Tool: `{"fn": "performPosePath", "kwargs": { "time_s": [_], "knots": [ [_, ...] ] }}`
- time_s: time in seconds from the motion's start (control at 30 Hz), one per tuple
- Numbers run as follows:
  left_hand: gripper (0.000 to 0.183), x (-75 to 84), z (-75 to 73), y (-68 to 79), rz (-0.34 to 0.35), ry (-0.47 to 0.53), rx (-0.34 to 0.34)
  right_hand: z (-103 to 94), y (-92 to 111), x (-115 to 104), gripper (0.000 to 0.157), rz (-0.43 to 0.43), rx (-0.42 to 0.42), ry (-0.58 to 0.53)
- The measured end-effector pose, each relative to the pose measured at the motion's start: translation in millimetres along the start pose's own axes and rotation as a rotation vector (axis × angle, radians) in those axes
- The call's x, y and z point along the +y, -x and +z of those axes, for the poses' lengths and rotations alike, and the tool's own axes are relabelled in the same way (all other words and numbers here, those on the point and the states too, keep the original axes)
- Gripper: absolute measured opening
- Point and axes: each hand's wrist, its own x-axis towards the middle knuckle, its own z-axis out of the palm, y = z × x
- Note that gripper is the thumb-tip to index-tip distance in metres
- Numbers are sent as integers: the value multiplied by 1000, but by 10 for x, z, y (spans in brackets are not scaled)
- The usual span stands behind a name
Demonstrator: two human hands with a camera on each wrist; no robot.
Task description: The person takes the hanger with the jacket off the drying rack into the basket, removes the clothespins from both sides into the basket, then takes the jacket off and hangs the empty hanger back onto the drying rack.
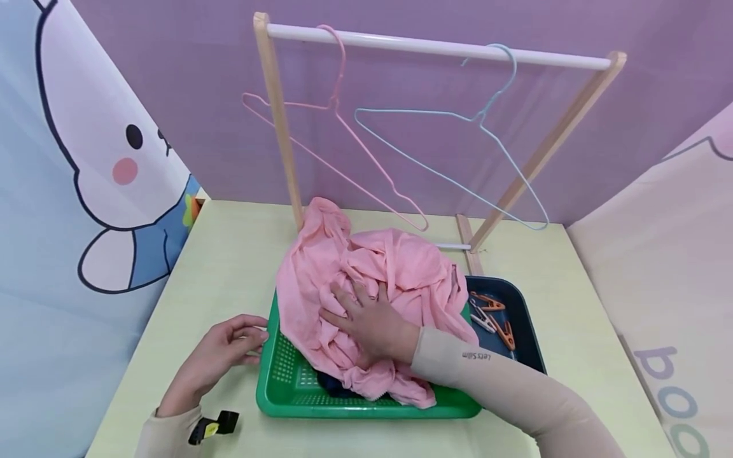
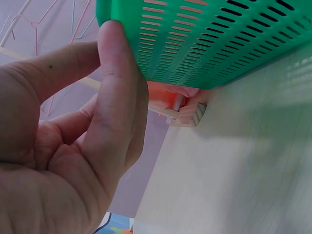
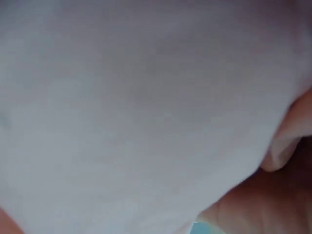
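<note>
A crumpled pink garment (image 1: 406, 261) is heaped in a green plastic basket (image 1: 366, 412) with slotted sides. My right hand (image 1: 375, 324) rests on the heap, fingers spread over the folds. Pale, blurred cloth (image 3: 126, 112) fills most of the right wrist view, with part of the hand at its right edge. At the basket's left side is my left hand (image 1: 226, 346), loosely bent, its fingertips at the rim. The left wrist view has a fingertip against the green rim, close to the slotted wall (image 2: 195, 39). Dark cloth (image 1: 335, 386) shows under the pink one.
Behind the basket stands a wooden rack with a white rail (image 1: 401, 43). A pink hanger (image 1: 366, 146) and a light blue hanger (image 1: 435, 172) hang from it. To the right, a dark tray (image 1: 529, 331) holds several clothespins (image 1: 504, 331), partly under the right sleeve.
</note>
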Motion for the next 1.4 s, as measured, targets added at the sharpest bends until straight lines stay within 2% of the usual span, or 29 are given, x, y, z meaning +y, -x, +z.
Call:
{"fn": "performPosePath", "kwargs": {
  "time_s": [0.13, 0.23, 0.43, 0.53, 0.63, 0.77, 0.93, 1.1, 1.27, 1.4],
  "knots": [
    [46, -3, 0, -4, 4, 2, 3, -30, 16, -35, 115, 19, 20, 72],
    [46, 1, 3, -3, 8, 2, 2, -97, 58, -43, 114, 26, 25, 81],
    [46, 10, 6, -2, 2, 5, 1, -426, 262, 70, 96, 35, 55, -54],
    [46, 6, 0, -6, 2, 8, 2, -616, 401, 243, 92, 76, 79, -138],
    [46, -1, -5, -15, -2, 14, 1, -692, 535, 485, 90, 148, 80, -184],
    [46, -14, -4, -30, -8, 21, -2, -572, 708, 858, 79, 260, 105, -241],
    [46, -22, -6, -37, -13, 19, -5, -230, 911, 1300, 61, 428, 184, -367],
    [46, -18, -9, -29, -15, 17, -11, 62, 1043, 1536, 48, 562, 126, -530],
    [47, -4, -9, -28, -11, 13, -15, 224, 1076, 1621, 31, 569, 153, -601],
    [48, -4, -9, -30, 5, 11, -31, 290, 1079, 1629, 20, 577, 221, -590]
  ]
}}
